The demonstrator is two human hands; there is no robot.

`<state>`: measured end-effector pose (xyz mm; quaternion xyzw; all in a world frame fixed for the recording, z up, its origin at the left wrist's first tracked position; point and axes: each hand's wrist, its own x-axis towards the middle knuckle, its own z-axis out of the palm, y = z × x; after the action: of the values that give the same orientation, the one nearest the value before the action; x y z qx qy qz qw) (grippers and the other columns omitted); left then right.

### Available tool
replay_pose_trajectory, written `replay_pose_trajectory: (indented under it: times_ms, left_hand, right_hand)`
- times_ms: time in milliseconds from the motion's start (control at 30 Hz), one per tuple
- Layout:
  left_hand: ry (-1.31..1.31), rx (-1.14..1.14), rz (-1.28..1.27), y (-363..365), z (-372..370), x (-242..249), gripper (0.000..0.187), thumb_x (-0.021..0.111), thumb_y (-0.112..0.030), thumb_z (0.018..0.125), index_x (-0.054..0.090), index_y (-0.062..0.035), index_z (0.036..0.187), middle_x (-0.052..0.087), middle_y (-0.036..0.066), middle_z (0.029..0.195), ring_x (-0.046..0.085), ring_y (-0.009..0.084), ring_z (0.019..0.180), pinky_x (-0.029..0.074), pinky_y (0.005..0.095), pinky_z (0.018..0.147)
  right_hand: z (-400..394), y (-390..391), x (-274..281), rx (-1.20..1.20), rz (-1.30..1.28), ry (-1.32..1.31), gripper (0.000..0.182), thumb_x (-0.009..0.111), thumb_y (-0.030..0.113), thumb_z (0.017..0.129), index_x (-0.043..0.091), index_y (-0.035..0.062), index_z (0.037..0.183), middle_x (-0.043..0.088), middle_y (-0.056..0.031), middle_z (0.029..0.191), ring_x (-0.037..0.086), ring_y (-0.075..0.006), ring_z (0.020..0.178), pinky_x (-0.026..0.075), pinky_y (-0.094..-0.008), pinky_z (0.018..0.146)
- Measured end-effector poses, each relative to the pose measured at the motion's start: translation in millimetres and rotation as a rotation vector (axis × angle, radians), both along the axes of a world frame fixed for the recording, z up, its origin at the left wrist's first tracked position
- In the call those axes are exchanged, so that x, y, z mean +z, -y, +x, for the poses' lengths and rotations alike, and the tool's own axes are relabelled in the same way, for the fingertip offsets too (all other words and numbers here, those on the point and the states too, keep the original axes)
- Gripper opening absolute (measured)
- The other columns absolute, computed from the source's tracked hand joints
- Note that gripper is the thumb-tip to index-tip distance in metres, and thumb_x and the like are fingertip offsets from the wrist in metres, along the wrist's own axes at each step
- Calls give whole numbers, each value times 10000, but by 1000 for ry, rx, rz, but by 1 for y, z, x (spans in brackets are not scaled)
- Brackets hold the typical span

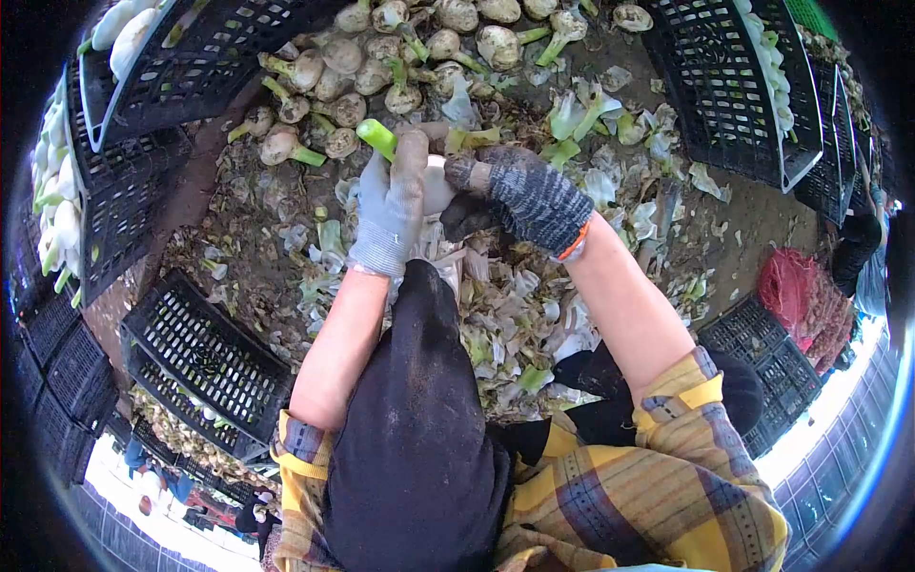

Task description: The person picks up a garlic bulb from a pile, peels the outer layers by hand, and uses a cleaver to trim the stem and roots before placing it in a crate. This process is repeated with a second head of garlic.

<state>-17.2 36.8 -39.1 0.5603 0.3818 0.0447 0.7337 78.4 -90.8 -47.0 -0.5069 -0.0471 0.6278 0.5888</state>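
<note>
A peeled-looking white onion (437,189) with a cut green stem (377,138) is between my two hands, above my knee. My left hand (391,195), in a pale grey glove, is closed around it, the stem poking out past the thumb side. My right hand (519,195), in a dark striped glove with an orange cuff edge, has its bent fingers closed against the onion's right side. Those dark fingertips hide part of the bulb. Just beyond the hands lies a heap of dirty, unpeeled onions (343,86) with short stems.
Peeled skins and leaves (515,315) litter the ground. Black plastic crates stand at the upper left (205,57), lower left (205,357) and upper right (729,86), several with white onions. A red mesh sack (789,291) lies at right. Other people (863,243) are in the background.
</note>
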Motion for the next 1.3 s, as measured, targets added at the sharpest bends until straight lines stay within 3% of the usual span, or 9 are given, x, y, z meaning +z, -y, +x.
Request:
replay_pose_trajectory:
  times_ms: [100,167,300,467,600,767,833,967,1300]
  left_hand:
    - [-29,-26,-1,-2,-1,1,446,442,-415,901,602,-25,1046,594,47,944,548,106,800,440,232,699]
    - [-44,14,-43,-2,1,4,409,488,-399,895,604,-27,1020,581,13,838,523,72,715,428,218,611]
    - [-76,30,78,-1,-1,-15,447,512,-421,872,590,-12,1036,583,37,821,535,107,702,438,237,631]
    - [-101,5,285,3,-5,-19,474,597,-424,829,571,14,1007,586,91,849,560,156,719,455,275,670]
    - [-98,109,172,1,0,-13,474,646,-382,816,525,31,1013,587,101,891,559,132,751,466,270,675]
    - [-27,278,138,1,0,-23,479,649,-338,831,461,33,1069,581,92,902,556,113,754,474,235,674]
    - [-13,253,145,-1,-4,-26,472,652,-328,830,463,28,1076,579,90,913,555,114,762,473,234,675]
    - [-50,147,-11,2,-1,-9,430,581,-268,878,438,23,1160,568,82,1008,580,137,853,496,256,719]
    - [1,209,37,4,-4,-16,417,660,-324,823,529,10,1035,586,64,894,573,113,742,490,247,636]
  right_hand:
    - [2,1,12,-54,-63,-166,353,612,246,826,587,-26,1049,649,-105,885,641,-158,736,528,-289,638]
    - [2,0,9,-34,-65,-6,326,604,236,829,600,-24,1026,654,-103,850,640,-154,718,525,-283,629]
    - [4,-5,21,-16,-238,111,253,609,188,784,628,-31,908,650,-114,741,634,-198,676,493,-308,597]
    - [0,-1,4,156,-344,638,302,593,239,743,613,-27,884,618,-220,770,598,-329,679,473,-380,638]
    - [-2,-3,6,129,-361,741,286,574,224,749,612,-33,869,616,-230,770,594,-353,721,470,-393,673]
    - [-8,8,-58,-241,-299,528,317,569,221,778,592,-32,967,633,-200,856,610,-322,768,472,-380,715]
    - [-1,4,-19,-248,-330,156,312,484,238,905,536,-12,1083,639,-106,866,653,-207,668,551,-309,593]
    - [-5,-2,0,-177,-98,-188,421,567,313,868,521,32,1178,645,-110,907,649,-199,696,547,-301,599]
    - [-1,0,-3,-116,-27,-26,331,616,207,823,584,-29,1051,647,-117,854,644,-200,714,541,-326,647]
